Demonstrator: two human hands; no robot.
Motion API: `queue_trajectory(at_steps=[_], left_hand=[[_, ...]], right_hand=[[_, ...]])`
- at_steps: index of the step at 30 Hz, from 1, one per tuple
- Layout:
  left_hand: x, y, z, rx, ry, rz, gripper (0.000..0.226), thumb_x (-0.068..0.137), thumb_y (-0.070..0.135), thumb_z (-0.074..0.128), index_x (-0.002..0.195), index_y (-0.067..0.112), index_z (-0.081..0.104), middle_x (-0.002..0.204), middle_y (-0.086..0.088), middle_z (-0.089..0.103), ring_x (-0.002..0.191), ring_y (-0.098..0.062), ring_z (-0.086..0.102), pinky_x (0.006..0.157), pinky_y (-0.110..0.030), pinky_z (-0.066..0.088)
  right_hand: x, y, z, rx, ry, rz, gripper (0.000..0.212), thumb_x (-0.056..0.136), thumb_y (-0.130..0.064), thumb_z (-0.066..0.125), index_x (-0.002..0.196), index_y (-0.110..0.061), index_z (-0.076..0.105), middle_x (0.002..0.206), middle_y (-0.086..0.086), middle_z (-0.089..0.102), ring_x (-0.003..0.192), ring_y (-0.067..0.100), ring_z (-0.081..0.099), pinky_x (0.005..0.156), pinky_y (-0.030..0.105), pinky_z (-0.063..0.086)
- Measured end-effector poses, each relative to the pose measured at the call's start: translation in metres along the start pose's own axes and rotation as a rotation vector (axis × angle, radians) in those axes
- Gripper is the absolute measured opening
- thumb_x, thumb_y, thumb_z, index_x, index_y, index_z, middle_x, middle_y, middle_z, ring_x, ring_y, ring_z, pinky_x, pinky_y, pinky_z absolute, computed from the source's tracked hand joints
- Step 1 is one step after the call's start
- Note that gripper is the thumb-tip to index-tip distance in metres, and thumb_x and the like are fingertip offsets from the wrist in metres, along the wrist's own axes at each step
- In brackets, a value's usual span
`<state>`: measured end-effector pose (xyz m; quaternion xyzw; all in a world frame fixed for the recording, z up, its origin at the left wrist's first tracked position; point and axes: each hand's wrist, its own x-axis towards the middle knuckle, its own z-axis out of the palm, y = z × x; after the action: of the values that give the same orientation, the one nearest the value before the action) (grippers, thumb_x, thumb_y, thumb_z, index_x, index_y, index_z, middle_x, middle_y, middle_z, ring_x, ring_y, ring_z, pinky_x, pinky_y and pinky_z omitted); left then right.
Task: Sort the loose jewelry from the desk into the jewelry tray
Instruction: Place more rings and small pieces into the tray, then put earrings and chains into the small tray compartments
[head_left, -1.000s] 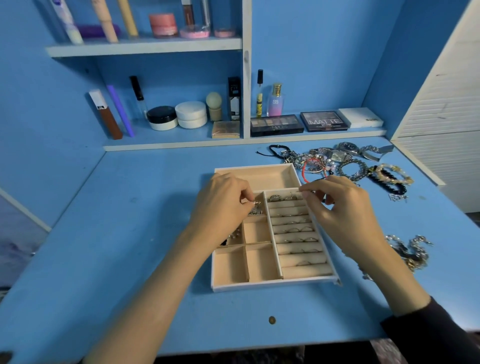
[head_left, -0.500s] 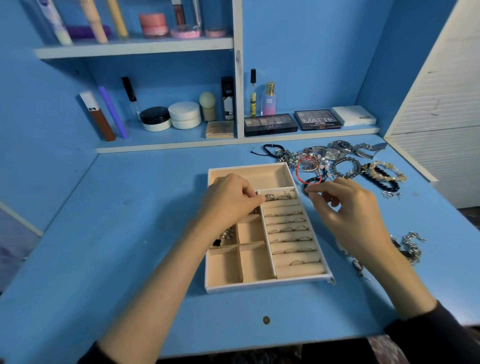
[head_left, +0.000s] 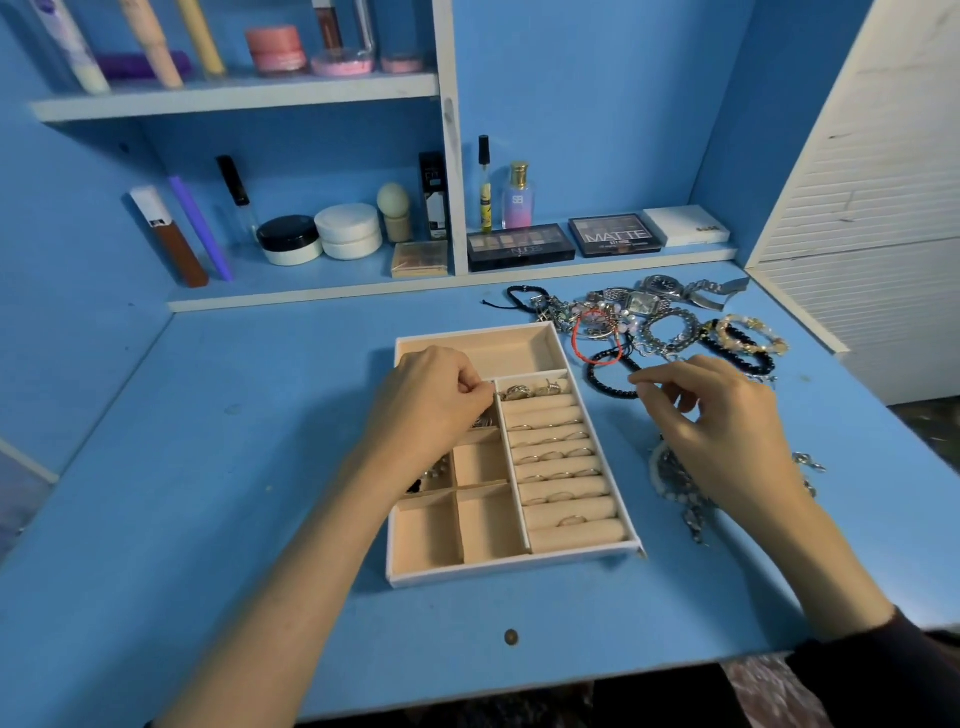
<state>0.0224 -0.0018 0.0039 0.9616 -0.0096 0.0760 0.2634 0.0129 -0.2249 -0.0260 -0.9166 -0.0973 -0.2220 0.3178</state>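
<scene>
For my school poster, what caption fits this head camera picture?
Sorting jewelry: left hand over the jewelry tray, right hand beside loose bracelets on a blue desk.

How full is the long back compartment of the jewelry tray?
Empty where visible: the back compartment shows bare beige lining; left hand covers one corner.

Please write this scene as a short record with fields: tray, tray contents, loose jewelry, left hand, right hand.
tray: jewelry tray on the blue desk
tray contents: rings in the right-side rolls; small pieces in the left compartments
loose jewelry: bracelets and watches beyond the tray's far right corner; chains partly under the right hand
left hand: over the tray, fingers curled; any held item is hidden
right hand: right of the tray, fingertips together near a black bead bracelet; grip unclear
</scene>
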Motion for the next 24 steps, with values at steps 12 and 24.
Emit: queue_trajectory(at_steps=[12,24], left_hand=[[-0.007,-0.016,-0.006,-0.013,-0.027,0.005,0.015,0.088,0.03,0.059,0.087,0.022,0.071,0.084,0.01,0.068,0.075,-0.006,0.056,0.066,-0.021,0.037],[-0.013,0.071,0.035,-0.105,-0.127,0.341,0.018,0.089,0.028,0.056,0.105,0.031,0.064,0.083,0.026,0.052,0.091,-0.005,0.047,0.081,-0.026,0.041]], right_hand=[[-0.008,0.017,-0.016,0.001,0.033,0.053,0.013,0.085,-0.012,0.061,0.09,-0.014,0.073,0.07,0.003,0.059,0.067,0.009,0.052,0.059,0.01,0.035],[-0.017,0.057,-0.068,-0.069,-0.089,0.16,0.019,0.084,-0.007,0.061,0.09,-0.021,0.073,0.076,-0.006,0.057,0.066,0.005,0.048,0.063,0.006,0.033]])
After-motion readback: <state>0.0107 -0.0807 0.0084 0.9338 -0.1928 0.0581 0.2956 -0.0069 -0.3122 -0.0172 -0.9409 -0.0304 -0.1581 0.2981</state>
